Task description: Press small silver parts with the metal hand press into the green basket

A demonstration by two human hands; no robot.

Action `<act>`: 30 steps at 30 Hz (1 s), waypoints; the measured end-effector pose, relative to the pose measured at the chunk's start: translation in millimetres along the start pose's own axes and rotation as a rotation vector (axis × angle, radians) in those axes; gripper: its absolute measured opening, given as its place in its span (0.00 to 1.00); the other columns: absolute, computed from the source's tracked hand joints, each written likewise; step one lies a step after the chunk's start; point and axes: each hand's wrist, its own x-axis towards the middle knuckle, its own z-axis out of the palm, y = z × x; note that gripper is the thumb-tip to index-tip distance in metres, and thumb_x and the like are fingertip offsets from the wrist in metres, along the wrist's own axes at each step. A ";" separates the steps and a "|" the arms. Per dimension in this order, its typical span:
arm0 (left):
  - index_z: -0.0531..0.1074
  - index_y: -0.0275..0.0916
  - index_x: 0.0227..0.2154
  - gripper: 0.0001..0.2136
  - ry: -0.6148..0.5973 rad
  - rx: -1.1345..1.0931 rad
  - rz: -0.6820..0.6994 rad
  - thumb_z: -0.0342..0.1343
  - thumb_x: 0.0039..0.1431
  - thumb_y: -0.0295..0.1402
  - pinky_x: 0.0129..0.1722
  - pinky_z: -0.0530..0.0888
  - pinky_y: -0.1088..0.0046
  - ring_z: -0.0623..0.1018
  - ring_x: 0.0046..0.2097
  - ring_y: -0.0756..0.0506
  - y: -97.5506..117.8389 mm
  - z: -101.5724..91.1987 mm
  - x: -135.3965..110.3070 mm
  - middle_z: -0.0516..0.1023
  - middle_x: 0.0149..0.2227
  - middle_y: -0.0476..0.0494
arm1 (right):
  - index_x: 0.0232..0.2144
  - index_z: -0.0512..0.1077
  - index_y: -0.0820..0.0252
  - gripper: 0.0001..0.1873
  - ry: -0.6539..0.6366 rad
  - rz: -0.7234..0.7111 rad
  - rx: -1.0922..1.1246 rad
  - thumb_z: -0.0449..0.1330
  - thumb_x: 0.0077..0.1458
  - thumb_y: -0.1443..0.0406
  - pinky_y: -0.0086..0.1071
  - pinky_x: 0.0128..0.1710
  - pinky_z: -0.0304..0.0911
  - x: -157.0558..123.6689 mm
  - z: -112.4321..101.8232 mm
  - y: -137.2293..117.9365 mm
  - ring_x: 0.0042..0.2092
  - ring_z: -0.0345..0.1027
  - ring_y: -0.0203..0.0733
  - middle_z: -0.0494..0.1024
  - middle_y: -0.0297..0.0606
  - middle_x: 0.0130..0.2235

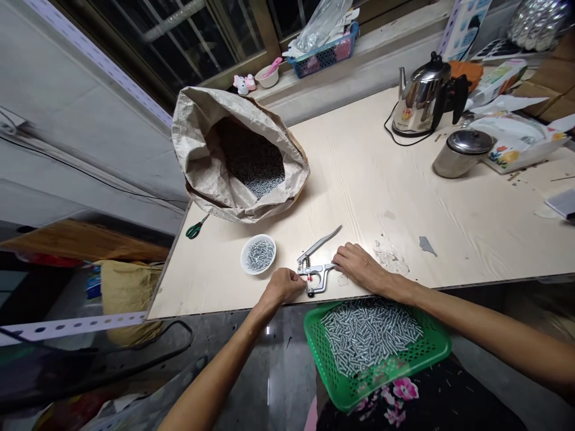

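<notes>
Our left hand [282,286] pinches something, probably a small piece, at the press pliers [315,268]; our right hand [358,265] grips their handle. The green basket [432,351] is already well filled, while the sack [233,157] remains full.

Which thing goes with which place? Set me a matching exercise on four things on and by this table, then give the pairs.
Things:
1. white bowl
2. green basket
3. sack
4. kettle

Places:
A. far right of the table
B. on the person's lap, below the table edge
C. just left of the hand press
D. back left of the table, mouth open

Pairs: 1-C, 2-B, 3-D, 4-A
</notes>
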 end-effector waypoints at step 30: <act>0.73 0.39 0.40 0.10 0.314 0.160 0.217 0.54 0.57 0.35 0.33 0.68 0.73 0.76 0.33 0.47 17.2 -7.2 -57.4 0.78 0.36 0.45 | 0.32 0.67 0.59 0.08 0.113 0.039 -0.007 0.49 0.61 0.68 0.36 0.35 0.53 2.5 5.4 7.1 0.36 0.59 0.43 0.69 0.39 0.33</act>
